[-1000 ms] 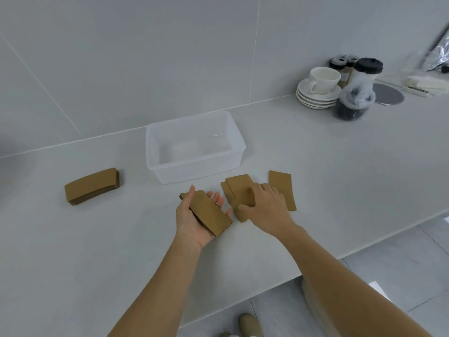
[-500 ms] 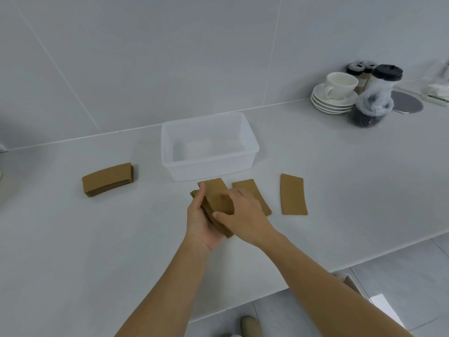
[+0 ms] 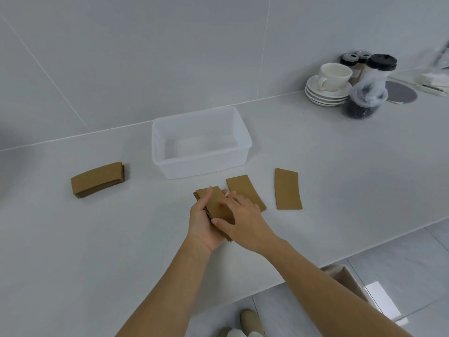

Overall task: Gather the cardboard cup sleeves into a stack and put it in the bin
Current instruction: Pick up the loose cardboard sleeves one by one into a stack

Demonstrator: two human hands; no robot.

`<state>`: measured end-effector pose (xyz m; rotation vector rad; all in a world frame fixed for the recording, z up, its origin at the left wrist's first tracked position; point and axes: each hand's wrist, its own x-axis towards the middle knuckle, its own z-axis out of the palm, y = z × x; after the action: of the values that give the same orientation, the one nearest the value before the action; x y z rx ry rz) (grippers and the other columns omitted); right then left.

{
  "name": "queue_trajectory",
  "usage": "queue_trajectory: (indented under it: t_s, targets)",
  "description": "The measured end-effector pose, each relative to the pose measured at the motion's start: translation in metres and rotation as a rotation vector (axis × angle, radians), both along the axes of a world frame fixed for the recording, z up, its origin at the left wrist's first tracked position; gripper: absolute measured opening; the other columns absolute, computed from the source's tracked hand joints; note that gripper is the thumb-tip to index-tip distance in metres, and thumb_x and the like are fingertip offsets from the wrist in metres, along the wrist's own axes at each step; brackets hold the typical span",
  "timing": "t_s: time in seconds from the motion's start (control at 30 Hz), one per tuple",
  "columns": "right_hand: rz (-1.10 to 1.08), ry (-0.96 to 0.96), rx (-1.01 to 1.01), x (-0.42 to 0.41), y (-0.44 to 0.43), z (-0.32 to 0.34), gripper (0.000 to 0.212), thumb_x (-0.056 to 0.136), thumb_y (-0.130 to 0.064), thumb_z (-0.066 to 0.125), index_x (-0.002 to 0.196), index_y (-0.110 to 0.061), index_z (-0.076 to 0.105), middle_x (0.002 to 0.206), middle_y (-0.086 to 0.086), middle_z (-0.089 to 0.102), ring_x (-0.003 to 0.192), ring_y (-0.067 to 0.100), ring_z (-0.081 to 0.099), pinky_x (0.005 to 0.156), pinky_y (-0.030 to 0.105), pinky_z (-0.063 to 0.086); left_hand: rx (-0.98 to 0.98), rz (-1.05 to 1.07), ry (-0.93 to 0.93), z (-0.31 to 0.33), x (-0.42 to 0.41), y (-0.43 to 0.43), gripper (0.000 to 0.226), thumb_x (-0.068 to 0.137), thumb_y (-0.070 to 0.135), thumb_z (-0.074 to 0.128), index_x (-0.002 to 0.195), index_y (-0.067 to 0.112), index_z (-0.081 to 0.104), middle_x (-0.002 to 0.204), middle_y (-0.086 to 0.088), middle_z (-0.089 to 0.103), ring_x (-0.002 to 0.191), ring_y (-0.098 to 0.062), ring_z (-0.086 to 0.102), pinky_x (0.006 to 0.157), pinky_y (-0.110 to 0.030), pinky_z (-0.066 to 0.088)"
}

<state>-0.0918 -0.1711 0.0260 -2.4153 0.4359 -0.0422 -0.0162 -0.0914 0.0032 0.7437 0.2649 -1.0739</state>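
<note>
Cup sleeves (image 3: 215, 203) sit clamped in my left hand (image 3: 204, 222); my right hand (image 3: 243, 221), fingers flat, hides their lower edge.

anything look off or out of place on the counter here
Nothing damaged or spilled. Two loose sleeves lie unstacked on the counter right of the hands, and a separate stack sits left of the empty bin.
</note>
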Motion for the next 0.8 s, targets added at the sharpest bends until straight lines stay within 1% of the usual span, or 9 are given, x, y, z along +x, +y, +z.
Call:
queue_trajectory:
  t_s: [0.13, 0.23, 0.3, 0.37, 0.47, 0.53, 0.63, 0.73, 0.8]
  targets:
    - [0.001, 0.004, 0.032, -0.007, -0.011, -0.001, 0.051, 0.084, -0.041, 0.053, 0.13, -0.022, 0.042, 0.146, 0.0, 0.035, 0.128, 0.023, 0.033, 0.104, 0.037, 0.022, 0.014, -0.051, -0.001, -0.002, -0.005, -0.013, 0.032, 0.073, 0.039, 0.068, 0.09, 0.013, 0.071, 0.11, -0.004, 0.07, 0.099, -0.029, 0.067, 0.087, -0.043, 0.051]
    - [0.002, -0.006, 0.094, -0.014, -0.024, 0.001, 0.049, 0.084, -0.043, 0.054, 0.128, -0.023, 0.047, 0.146, -0.004, 0.035, 0.13, 0.018, 0.032, 0.108, 0.035, 0.02, 0.042, -0.101, 0.016, -0.004, -0.007, -0.021, 0.031, 0.077, 0.042, 0.065, 0.09, 0.014, 0.071, 0.104, -0.005, 0.07, 0.1, -0.029, 0.066, 0.086, -0.041, 0.052]
    - [-0.041, -0.028, 0.177, -0.016, -0.033, 0.005, 0.046, 0.083, -0.044, 0.055, 0.123, -0.02, 0.053, 0.138, -0.005, 0.043, 0.123, 0.015, 0.041, 0.107, 0.036, 0.031, 0.047, -0.114, 0.019, -0.003, -0.007, -0.024, 0.032, 0.076, 0.043, 0.066, 0.091, 0.015, 0.071, 0.099, -0.008, 0.071, 0.093, -0.029, 0.067, 0.08, -0.04, 0.055]
    - [-0.134, -0.057, 0.22, -0.016, -0.045, 0.008, 0.043, 0.083, -0.044, 0.055, 0.118, -0.021, 0.056, 0.127, -0.001, 0.049, 0.115, 0.017, 0.048, 0.101, 0.037, 0.04, 0.041, -0.088, 0.02, -0.003, -0.006, -0.027, 0.032, 0.075, 0.041, 0.068, 0.091, 0.014, 0.069, 0.092, -0.009, 0.071, 0.084, -0.028, 0.068, 0.076, -0.041, 0.057]
    - [-0.364, -0.042, 0.137, -0.014, -0.068, 0.004, 0.051, 0.085, -0.045, 0.053, 0.126, -0.015, 0.048, 0.13, 0.006, 0.049, 0.117, 0.025, 0.049, 0.1, 0.04, 0.04, 0.018, -0.022, 0.053, -0.004, -0.005, -0.028, 0.033, 0.073, 0.036, 0.071, 0.095, 0.012, 0.066, 0.091, -0.007, 0.07, 0.081, -0.024, 0.068, 0.082, -0.045, 0.054]
    - [-0.482, 0.045, 0.026, -0.013, -0.082, -0.002, 0.056, 0.086, -0.044, 0.051, 0.129, -0.011, 0.04, 0.13, 0.011, 0.048, 0.117, 0.03, 0.047, 0.099, 0.041, 0.037, 0.035, 0.003, 0.061, -0.006, -0.004, -0.028, 0.038, 0.069, 0.035, 0.072, 0.098, 0.011, 0.066, 0.092, -0.008, 0.071, 0.08, -0.023, 0.07, 0.079, -0.045, 0.055]
    - [-0.559, 0.167, -0.128, -0.013, -0.095, -0.015, 0.059, 0.084, -0.048, 0.05, 0.127, -0.009, 0.034, 0.128, 0.016, 0.046, 0.116, 0.034, 0.043, 0.097, 0.043, 0.032, 0.045, 0.02, 0.058, -0.008, -0.003, -0.026, 0.044, 0.063, 0.034, 0.075, 0.099, 0.01, 0.067, 0.091, -0.01, 0.072, 0.078, -0.023, 0.07, 0.077, -0.046, 0.056]
    - [-0.604, 0.23, -0.164, -0.015, -0.098, -0.029, 0.071, 0.084, -0.051, 0.05, 0.135, -0.01, 0.023, 0.133, 0.018, 0.041, 0.124, 0.035, 0.036, 0.101, 0.044, 0.029, 0.05, 0.028, 0.058, -0.009, 0.0, -0.024, 0.046, 0.063, 0.035, 0.076, 0.1, 0.01, 0.066, 0.092, -0.009, 0.072, 0.08, -0.024, 0.07, 0.078, -0.045, 0.055]
    - [-0.601, 0.26, -0.215, -0.017, -0.095, -0.038, 0.071, 0.085, -0.049, 0.048, 0.136, -0.008, 0.021, 0.135, 0.019, 0.039, 0.126, 0.035, 0.034, 0.102, 0.043, 0.029, 0.058, 0.038, 0.057, -0.009, 0.001, -0.022, 0.048, 0.063, 0.035, 0.076, 0.101, 0.009, 0.065, 0.093, -0.009, 0.072, 0.08, -0.024, 0.07, 0.078, -0.045, 0.054]
